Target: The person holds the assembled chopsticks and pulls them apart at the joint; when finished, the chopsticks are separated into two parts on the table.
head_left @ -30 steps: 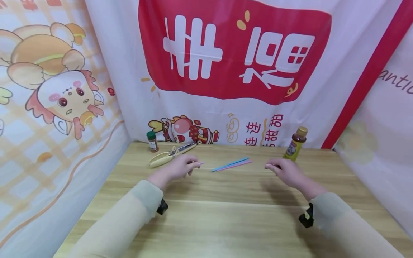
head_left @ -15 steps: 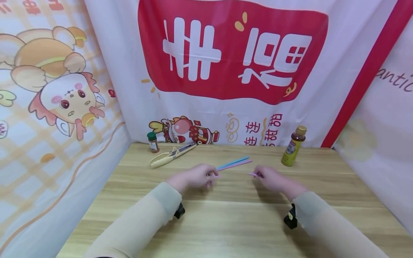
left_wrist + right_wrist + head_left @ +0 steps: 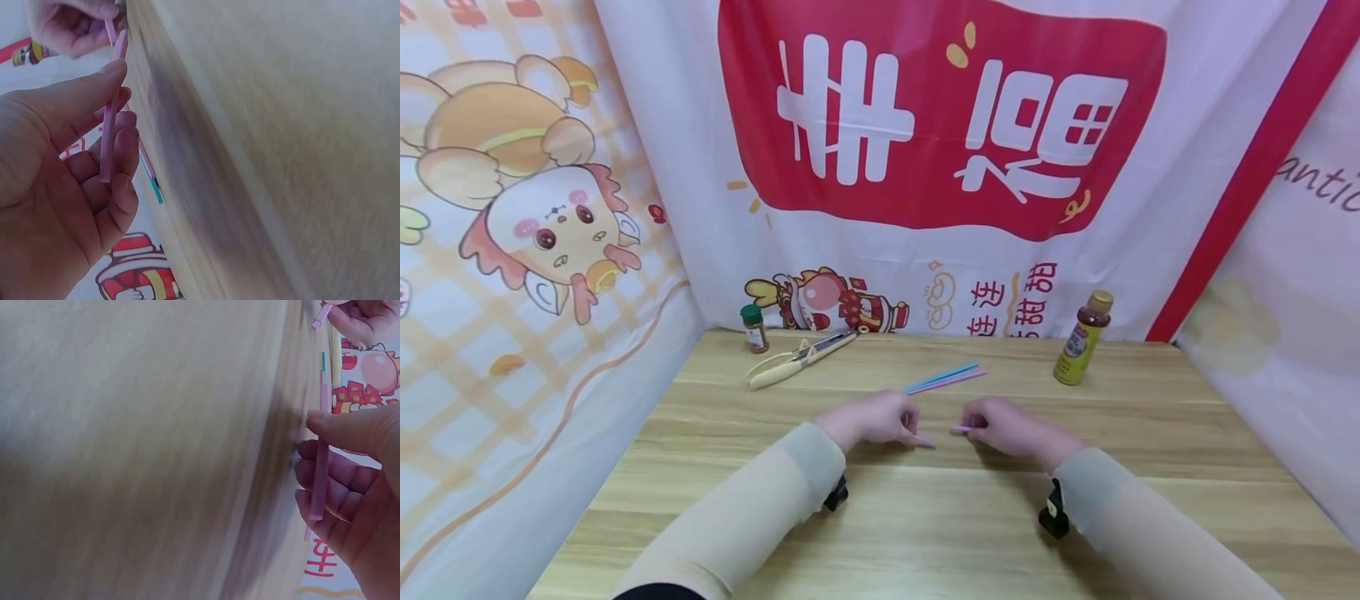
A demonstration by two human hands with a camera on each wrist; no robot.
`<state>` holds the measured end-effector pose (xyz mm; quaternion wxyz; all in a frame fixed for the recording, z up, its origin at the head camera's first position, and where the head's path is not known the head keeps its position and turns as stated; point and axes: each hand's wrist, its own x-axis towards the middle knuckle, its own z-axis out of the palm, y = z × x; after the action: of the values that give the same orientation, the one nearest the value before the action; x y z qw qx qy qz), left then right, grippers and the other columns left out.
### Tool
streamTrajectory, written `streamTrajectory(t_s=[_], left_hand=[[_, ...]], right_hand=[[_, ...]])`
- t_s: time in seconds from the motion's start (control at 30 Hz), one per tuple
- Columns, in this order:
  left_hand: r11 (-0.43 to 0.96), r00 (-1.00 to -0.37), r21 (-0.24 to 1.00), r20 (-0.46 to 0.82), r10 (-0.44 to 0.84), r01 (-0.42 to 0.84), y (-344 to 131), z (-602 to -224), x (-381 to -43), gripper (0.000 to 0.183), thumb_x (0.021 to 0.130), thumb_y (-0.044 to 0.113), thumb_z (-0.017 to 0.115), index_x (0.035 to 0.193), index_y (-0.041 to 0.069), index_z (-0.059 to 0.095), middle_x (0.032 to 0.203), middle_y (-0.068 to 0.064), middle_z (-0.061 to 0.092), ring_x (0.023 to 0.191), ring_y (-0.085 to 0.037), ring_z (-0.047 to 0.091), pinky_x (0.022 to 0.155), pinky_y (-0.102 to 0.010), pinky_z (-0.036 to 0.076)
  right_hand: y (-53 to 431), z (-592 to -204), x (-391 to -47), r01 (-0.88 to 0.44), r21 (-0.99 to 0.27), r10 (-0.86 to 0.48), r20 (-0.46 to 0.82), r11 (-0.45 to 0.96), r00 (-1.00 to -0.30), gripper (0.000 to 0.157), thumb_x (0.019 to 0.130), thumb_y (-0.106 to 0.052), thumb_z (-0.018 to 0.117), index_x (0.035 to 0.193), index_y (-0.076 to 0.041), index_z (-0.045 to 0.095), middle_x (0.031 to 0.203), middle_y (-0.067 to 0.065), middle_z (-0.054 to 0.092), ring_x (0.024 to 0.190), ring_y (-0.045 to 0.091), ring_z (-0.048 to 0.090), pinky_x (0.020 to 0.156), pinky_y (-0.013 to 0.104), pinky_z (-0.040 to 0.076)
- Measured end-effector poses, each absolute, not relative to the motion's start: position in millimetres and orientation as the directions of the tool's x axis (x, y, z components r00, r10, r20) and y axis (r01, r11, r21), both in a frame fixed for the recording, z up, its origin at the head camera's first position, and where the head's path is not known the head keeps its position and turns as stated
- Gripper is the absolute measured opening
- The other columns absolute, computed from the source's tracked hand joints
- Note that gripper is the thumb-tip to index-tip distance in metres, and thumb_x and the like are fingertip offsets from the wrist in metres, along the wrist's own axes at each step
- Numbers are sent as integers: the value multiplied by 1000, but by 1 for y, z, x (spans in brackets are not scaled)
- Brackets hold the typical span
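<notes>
My left hand (image 3: 880, 417) pinches a short pink stick (image 3: 107, 147) between thumb and forefinger, the other fingers curled loosely beneath. A second pink stick (image 3: 320, 481) is pinched in my right hand (image 3: 1003, 427), its lower end passing in front of the fingers. Both hands are low over the middle of the table, a small gap between them, with the stick tips pointing inward. Behind them, a long blue stick (image 3: 953, 372) and a long pink stick (image 3: 958, 379) lie side by side on the wood, partly hidden by my left hand in the head view.
Cream-handled tongs (image 3: 782, 369) and a green-capped spice jar (image 3: 754, 328) are at the back left of the wooden table (image 3: 880, 533). A yellow-labelled bottle (image 3: 1082, 342) stands at the back right. Printed cloth hangs behind and at both sides.
Both hands have come inward and nearer to me, narrowing the space between them. The pink stick in the right hand now shows, while the long sticks stay put.
</notes>
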<state>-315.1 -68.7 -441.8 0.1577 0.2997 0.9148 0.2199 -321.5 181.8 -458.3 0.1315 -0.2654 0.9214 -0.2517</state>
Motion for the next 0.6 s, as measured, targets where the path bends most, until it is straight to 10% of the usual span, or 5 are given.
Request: streamTrajectory(t_s=[0.6], left_hand=[[736,-734,453,-225,641,504,-78,-448,-296,17,83,13,79,82,16,62,76,7,59,69,-9,54,65,-26,47]], right_hand=[[185,-463,-325,-381,-557,-520,-110,738,-847,19,81,-7,80,92,-14,66,84,-3,61,79,15,56,75,36,48]])
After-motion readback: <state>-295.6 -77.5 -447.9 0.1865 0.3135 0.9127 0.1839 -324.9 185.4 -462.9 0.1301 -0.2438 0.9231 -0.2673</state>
